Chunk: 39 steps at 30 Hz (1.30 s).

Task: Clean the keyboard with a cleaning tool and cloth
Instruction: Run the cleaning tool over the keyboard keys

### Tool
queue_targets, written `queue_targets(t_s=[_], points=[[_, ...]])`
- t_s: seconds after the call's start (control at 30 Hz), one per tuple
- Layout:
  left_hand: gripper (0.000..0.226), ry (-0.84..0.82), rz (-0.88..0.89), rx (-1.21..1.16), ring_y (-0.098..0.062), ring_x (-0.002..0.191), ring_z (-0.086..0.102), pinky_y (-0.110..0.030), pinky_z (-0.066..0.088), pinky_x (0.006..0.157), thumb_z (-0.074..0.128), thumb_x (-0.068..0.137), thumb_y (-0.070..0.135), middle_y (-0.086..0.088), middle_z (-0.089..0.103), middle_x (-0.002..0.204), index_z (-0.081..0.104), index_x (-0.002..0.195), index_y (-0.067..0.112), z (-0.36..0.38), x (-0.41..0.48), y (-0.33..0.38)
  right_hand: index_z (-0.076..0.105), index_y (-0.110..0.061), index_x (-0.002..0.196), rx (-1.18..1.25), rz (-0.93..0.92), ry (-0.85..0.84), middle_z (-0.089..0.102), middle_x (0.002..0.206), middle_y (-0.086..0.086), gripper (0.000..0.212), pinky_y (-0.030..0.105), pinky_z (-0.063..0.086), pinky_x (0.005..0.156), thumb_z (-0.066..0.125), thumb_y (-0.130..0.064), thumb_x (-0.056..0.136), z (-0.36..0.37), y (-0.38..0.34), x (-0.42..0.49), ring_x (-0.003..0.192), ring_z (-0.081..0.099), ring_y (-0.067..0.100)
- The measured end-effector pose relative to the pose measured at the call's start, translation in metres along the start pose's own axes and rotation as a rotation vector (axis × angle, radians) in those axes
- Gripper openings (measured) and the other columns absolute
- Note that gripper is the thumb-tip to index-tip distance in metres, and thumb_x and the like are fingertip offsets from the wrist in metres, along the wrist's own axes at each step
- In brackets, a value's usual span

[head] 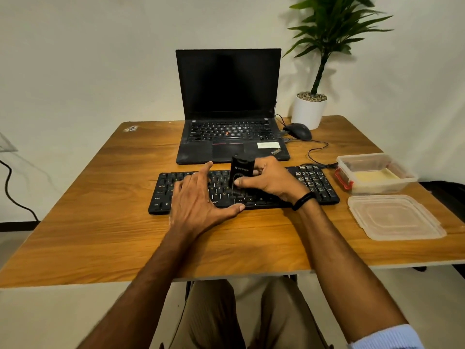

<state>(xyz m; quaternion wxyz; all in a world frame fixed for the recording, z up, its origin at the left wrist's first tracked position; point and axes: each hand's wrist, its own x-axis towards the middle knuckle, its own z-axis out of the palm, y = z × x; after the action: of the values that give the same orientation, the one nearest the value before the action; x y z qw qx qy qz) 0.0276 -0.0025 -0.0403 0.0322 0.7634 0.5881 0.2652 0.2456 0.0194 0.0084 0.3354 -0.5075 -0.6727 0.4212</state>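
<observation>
Wood-grain counter (pixel 100 222) against a plain pale wall carries the work. Keyboard (pixel 312 182), black, lies flat near the middle of the counter, just in front of the open laptop (pixel 227 104); its long axis runs left to right across the person's front, key face up, with its cable leaving the right rear corner. Cleaning tool (pixel 241 170), a short black body, stands roughly upright on the centre keys, working end down among them; the tip itself is hidden. Right hand (pixel 270 183) has its grip pressed around the tool, thumb on the near face and fingers wrapped behind, judged to steer the tool along the key rows. Left hand (pixel 198 201) lies spread and flat on the left half of the keys, thumb hooked over the front edge, holding nothing; judged to pin the keyboard against sliding. To the right, well apart from the hands, sit an open clear container (pixel 392 183) and its lid (pixel 395 217) just before it. No cloth can be identified with certainty. Mouse (pixel 298 131) and potted plant (pixel 310 109) stand at the rear right.
</observation>
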Motion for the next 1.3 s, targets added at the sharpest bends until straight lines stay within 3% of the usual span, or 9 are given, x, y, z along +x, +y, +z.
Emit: queue_targets(t_s=[0.1,0.27,0.43,0.57,0.73,0.9,1.03,1.2,1.3], points=[[0.130,0.004,-0.001,-0.005,-0.023,0.132,0.049,-0.046,0.030,0.117,0.051,0.057,0.103,-0.004,0.053,0.146,0.019,0.158,0.027,-0.001,0.000,0.000,0.070,-0.021,0.109,-0.272,-0.038,0.388,0.068,0.097,-0.015,0.029,0.009,0.047,0.069,0.079,-0.026,0.082,0.004,-0.007,0.009,0.086,0.064,-0.001],[0.129,0.002,0.005,-0.007,-0.023,0.132,0.049,-0.045,0.030,0.116,0.048,0.059,0.103,-0.004,0.053,0.145,0.017,0.158,0.027,-0.001,0.000,0.001,0.071,-0.013,0.106,0.118,0.021,-0.108,0.077,0.099,0.005,0.031,0.033,0.059,0.082,0.083,-0.009,0.077,0.005,-0.002,0.003,0.094,0.073,0.019],[0.128,0.012,0.010,-0.001,-0.022,0.133,0.048,-0.044,0.028,0.116,0.055,0.061,0.100,-0.005,0.051,0.148,0.017,0.158,0.026,-0.002,-0.001,0.002,0.070,-0.019,0.111,-0.244,-0.062,0.337,0.074,0.106,-0.005,0.033,0.020,0.056,0.080,0.080,-0.027,0.081,0.016,-0.011,0.015,0.091,0.067,0.003],[0.127,0.017,0.017,-0.019,-0.022,0.133,0.049,-0.042,0.029,0.115,0.055,0.061,0.099,-0.004,0.053,0.147,0.018,0.159,0.025,-0.003,-0.001,0.002,0.071,-0.014,0.107,0.088,0.014,-0.193,0.077,0.099,0.003,0.032,0.028,0.058,0.081,0.083,-0.008,0.077,0.018,-0.009,0.004,0.094,0.073,0.016],[0.129,0.006,0.003,-0.003,-0.023,0.134,0.047,-0.044,0.028,0.117,0.055,0.059,0.100,-0.005,0.051,0.149,0.017,0.159,0.027,-0.003,-0.001,0.003,0.071,-0.019,0.110,-0.233,-0.032,0.303,0.070,0.096,-0.015,0.033,0.014,0.051,0.071,0.081,-0.028,0.080,0.009,-0.009,0.009,0.090,0.068,0.004],[0.129,-0.004,0.008,-0.005,-0.024,0.133,0.049,-0.044,0.029,0.116,0.053,0.059,0.101,-0.005,0.053,0.146,0.017,0.159,0.026,-0.003,0.000,0.003,0.070,-0.005,0.112,0.052,0.038,-0.107,0.076,0.102,0.005,0.037,0.031,0.059,0.085,0.082,-0.010,0.077,-0.013,0.005,-0.010,0.097,0.072,0.018],[0.130,-0.001,0.001,-0.007,-0.024,0.134,0.048,-0.045,0.027,0.118,0.055,0.059,0.101,-0.006,0.051,0.148,0.018,0.159,0.027,-0.002,0.000,0.003,0.067,-0.018,0.111,-0.192,0.035,0.370,0.067,0.097,-0.012,0.032,0.012,0.050,0.063,0.079,-0.023,0.082,-0.022,0.004,-0.009,0.079,0.062,-0.005],[0.130,-0.003,0.002,-0.006,-0.025,0.133,0.048,-0.047,0.029,0.117,0.051,0.058,0.103,-0.007,0.052,0.147,0.017,0.159,0.027,-0.002,0.000,0.003,0.071,-0.009,0.108,0.051,0.073,0.000,0.076,0.102,0.004,0.032,0.028,0.059,0.079,0.081,-0.011,0.078,-0.028,0.014,-0.020,0.094,0.073,0.016],[0.130,0.008,0.008,-0.003,-0.025,0.130,0.051,-0.048,0.032,0.115,0.049,0.058,0.104,-0.006,0.055,0.143,0.020,0.158,0.026,-0.001,-0.001,0.003,0.069,-0.017,0.105,-0.155,0.029,0.322,0.071,0.095,-0.010,0.028,0.020,0.057,0.070,0.081,-0.023,0.080,-0.026,0.013,-0.016,0.087,0.069,0.007]])
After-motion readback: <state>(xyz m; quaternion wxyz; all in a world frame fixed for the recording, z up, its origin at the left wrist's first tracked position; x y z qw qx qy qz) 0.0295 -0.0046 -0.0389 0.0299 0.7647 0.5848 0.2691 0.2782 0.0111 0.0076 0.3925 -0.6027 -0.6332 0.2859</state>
